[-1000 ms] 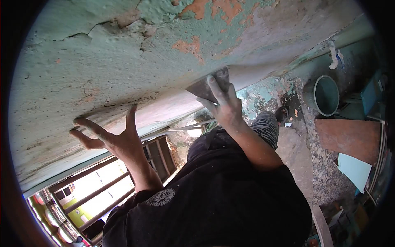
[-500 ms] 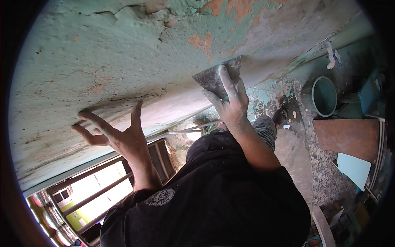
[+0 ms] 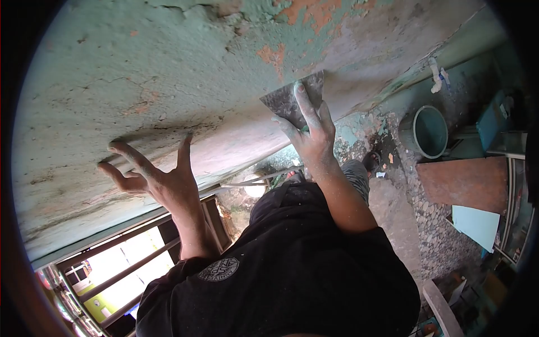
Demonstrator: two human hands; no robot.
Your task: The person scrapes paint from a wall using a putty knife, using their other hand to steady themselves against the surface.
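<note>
A putty knife (image 3: pixel 284 103) with a wide, stained metal blade lies against the peeling green wall (image 3: pixel 101 73). My right hand (image 3: pixel 315 135), dusted with pale powder, is closed round its handle, one finger stretched along the blade. The handle is mostly hidden by the hand. My left hand (image 3: pixel 163 182) has its fingers spread, with the fingertips resting on the wall below a crack. Nothing shows in that hand. Patches of orange (image 3: pixel 273 56) show where the paint has flaked off above the blade.
A barred window (image 3: pixel 126 269) is at the lower left. Toward the right are a pipe tap (image 3: pixel 435 76), a grey bucket (image 3: pixel 430 131), a brown board (image 3: pixel 465 182) and a pale sheet (image 3: pixel 475 226). My sandalled foot (image 3: pixel 371 160) stands on the dusty floor (image 3: pixel 393 224).
The putty knife and my right hand have shifted slightly left and up along the wall. My left hand stays nearly in place. The view has turned slightly, moving the bucket and board leftward.
</note>
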